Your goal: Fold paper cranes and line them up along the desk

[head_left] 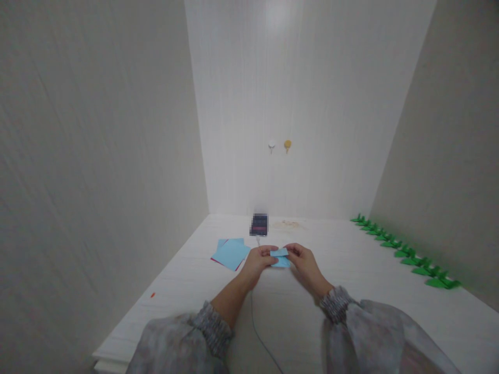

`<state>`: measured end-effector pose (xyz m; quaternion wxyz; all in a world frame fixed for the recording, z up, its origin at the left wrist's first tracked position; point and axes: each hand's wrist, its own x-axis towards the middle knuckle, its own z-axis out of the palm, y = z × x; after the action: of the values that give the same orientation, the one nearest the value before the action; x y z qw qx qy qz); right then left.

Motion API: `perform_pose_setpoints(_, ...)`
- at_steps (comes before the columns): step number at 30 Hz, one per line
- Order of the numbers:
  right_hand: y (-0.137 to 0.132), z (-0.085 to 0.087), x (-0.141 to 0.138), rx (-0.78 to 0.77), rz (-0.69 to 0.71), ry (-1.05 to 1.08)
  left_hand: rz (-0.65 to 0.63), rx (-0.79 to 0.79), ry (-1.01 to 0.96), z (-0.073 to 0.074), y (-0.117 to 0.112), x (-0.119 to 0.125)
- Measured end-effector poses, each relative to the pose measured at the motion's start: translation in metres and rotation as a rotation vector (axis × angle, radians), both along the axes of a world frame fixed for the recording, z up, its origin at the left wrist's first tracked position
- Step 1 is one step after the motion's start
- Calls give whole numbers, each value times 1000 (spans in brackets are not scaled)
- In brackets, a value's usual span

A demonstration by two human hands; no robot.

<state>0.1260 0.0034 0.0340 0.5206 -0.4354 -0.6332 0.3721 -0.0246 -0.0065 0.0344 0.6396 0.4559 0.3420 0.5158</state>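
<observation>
A small piece of folded light blue paper [280, 261] is held between my two hands above the white table. My left hand [262, 259] pinches its left side, thumb in front and fingers behind. On the opposite side my right hand [302, 259] grips the paper's upper right edge with its fingertips. A flap is folded across the upper part of the paper. To the left of my left hand lie flat sheets of light blue paper [232, 253], with red edges showing beneath them.
A phone-like device [259, 224], blurred out, stands at the back with a cable [255, 324] running toward me. Several green folded-paper figures [407, 254] line the right side. A small orange bit [153, 295] lies at left. Two hooks [287, 144] are on the back wall.
</observation>
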Motion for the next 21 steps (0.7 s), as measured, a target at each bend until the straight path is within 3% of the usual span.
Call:
perform_pose_setpoints(8, -7, 10, 0, 335, -74, -263, 60, -49, 27, 2, 3, 3)
perform_pose_setpoints(21, -14, 21, -6, 345, -176, -364, 93, 101, 172, 20, -6, 6)
